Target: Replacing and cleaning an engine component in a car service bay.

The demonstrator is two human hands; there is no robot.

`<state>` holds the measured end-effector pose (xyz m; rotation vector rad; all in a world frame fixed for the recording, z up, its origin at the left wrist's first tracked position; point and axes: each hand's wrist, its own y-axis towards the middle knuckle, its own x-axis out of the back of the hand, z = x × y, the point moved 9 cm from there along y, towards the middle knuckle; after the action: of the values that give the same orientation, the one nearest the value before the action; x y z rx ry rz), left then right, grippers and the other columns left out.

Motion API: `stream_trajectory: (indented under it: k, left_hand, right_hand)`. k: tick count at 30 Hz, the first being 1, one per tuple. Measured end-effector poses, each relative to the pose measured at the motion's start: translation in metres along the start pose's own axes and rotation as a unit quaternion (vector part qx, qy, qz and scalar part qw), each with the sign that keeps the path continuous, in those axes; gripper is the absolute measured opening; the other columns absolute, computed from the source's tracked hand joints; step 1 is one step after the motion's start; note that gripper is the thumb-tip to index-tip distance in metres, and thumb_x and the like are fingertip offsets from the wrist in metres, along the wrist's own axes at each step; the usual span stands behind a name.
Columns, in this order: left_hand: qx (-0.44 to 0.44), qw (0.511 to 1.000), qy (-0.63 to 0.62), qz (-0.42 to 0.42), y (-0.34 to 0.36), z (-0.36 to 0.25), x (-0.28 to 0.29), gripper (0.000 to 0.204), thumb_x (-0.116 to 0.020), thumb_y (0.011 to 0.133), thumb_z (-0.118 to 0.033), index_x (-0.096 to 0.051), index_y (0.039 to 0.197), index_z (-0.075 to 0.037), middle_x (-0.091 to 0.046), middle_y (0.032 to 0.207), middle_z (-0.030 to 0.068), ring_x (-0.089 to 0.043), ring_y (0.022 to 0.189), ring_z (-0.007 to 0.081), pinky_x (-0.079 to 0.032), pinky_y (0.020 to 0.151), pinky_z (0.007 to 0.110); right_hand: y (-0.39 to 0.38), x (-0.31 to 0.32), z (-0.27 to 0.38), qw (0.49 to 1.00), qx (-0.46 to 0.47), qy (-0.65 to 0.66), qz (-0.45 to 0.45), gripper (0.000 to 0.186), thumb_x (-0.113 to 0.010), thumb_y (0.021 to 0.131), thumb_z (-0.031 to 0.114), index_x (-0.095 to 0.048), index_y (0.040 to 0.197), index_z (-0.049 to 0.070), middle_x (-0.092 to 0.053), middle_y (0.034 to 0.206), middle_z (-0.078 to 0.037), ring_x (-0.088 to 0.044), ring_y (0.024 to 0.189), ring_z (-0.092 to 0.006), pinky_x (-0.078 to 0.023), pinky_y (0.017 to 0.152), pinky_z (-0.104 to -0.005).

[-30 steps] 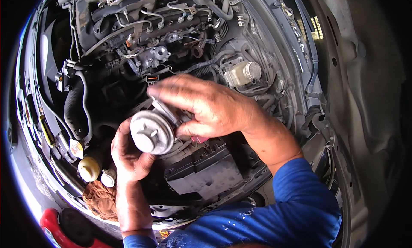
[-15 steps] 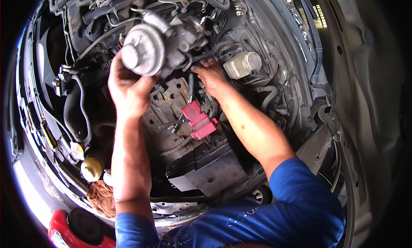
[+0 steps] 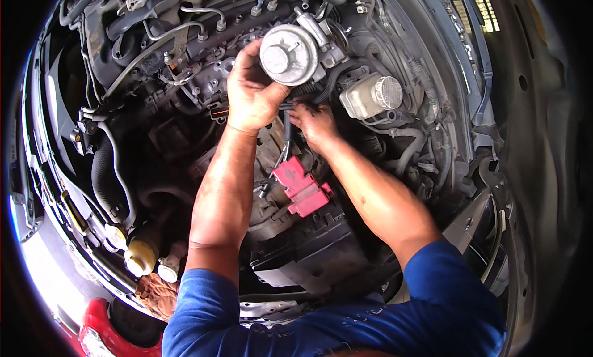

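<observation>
My left hand (image 3: 254, 100) is closed around the round, can-shaped end of a grey metal EGR valve (image 3: 289, 55), thumb below and fingers along its left side. The valve is over the back of the engine bay, its pipe-like body pointing right. Just below it, my right hand (image 3: 315, 123) has its fingers bent around a black wiring harness (image 3: 286, 107). The fingertips are partly hidden. A cable runs from there down to a red plastic terminal cover (image 3: 302, 187), nearer to me.
A brake fluid reservoir (image 3: 367, 97) stands right of my hands. The engine (image 3: 204, 54) with metal fuel pipes lies behind and left. Nearer are a black plastic box (image 3: 309, 252) and a yellowish reservoir (image 3: 141, 258). The raised hood (image 3: 543, 171) borders the right side.
My left hand has carried the valve to the right, above my right hand. The right hand stays at the harness, slightly shifted. The view has moved a little too.
</observation>
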<state>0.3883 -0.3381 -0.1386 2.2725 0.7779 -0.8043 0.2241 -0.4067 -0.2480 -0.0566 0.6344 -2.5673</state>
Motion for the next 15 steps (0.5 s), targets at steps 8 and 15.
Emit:
stream_trajectory:
  k: [8,15]
  left_hand:
    - [0.026,0.997,0.077,-0.018,-0.015,0.037,0.02,0.065,-0.077,0.074,0.002,-0.044,0.13,0.002,-0.057,0.123,0.0099,-0.054,0.116,0.0191,-0.042,0.103,0.035]
    - [-0.006,0.994,0.104,0.011,-0.019,0.055,0.021,0.069,-0.081,0.078,-0.007,-0.041,0.134,0.0,-0.056,0.125,0.0106,-0.055,0.117,0.0196,-0.043,0.103,0.036]
  right_hand:
    - [-0.002,0.005,-0.006,0.999,-0.035,0.019,0.007,0.016,-0.064,0.089,0.016,-0.068,0.096,0.002,-0.067,0.091,-0.005,-0.064,0.082,-0.0149,-0.054,0.075,-0.0308]
    - [-0.002,0.006,-0.008,0.998,-0.048,0.042,-0.002,0.016,-0.061,0.089,0.012,-0.064,0.1,0.001,-0.065,0.094,-0.007,-0.063,0.086,-0.0165,-0.054,0.078,-0.0348]
